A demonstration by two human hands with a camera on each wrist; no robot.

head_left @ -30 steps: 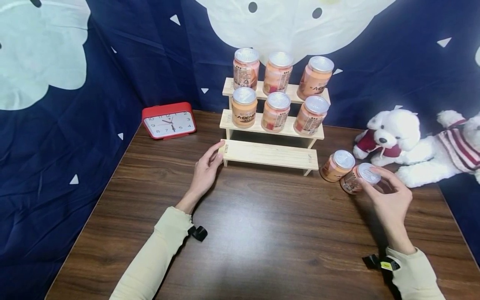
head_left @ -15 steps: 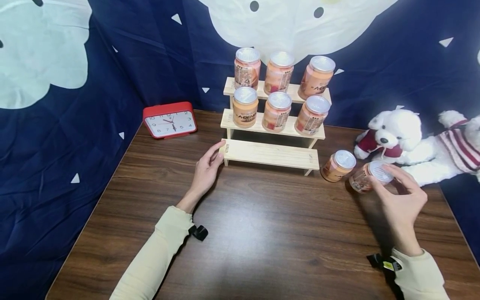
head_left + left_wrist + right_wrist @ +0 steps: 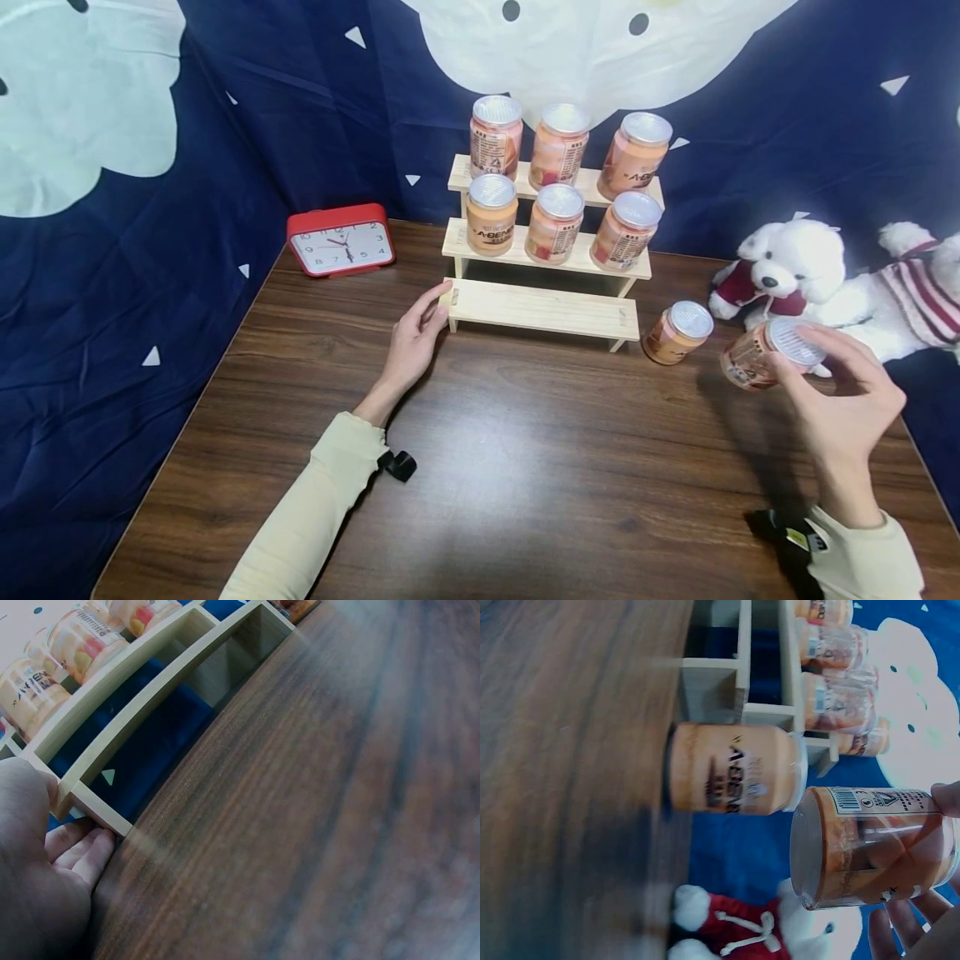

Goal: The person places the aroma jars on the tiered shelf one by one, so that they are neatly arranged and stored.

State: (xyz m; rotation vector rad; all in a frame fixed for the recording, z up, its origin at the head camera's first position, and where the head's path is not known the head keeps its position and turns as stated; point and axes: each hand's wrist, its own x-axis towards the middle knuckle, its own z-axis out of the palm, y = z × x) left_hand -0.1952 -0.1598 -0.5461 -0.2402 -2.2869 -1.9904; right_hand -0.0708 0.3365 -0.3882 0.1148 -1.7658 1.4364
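My right hand (image 3: 851, 400) pinches an orange-labelled jar (image 3: 750, 360) near its silver lid. The jar is tilted and raised off the table; its bottom shows in the right wrist view. A second such jar (image 3: 672, 337) stands upright on the table, between the held one and the three-tier wooden rack (image 3: 540, 308). My left hand (image 3: 411, 337) grips the left end of the rack's lowest tier, with fingers (image 3: 94, 859) low by its leg. No jar stands on that tier. The middle tier holds three jars (image 3: 555, 229) and the top tier three more.
A red alarm clock (image 3: 341, 242) stands left of the rack. White plush dogs (image 3: 798, 267) sit and lie at the right, behind my right hand. A dark blue patterned cloth (image 3: 337, 100) hangs behind the wooden table (image 3: 480, 467).
My right hand has lifted its jar and carried it rightward, away from the standing jar that it was beside. My left hand has stayed at the rack's end.
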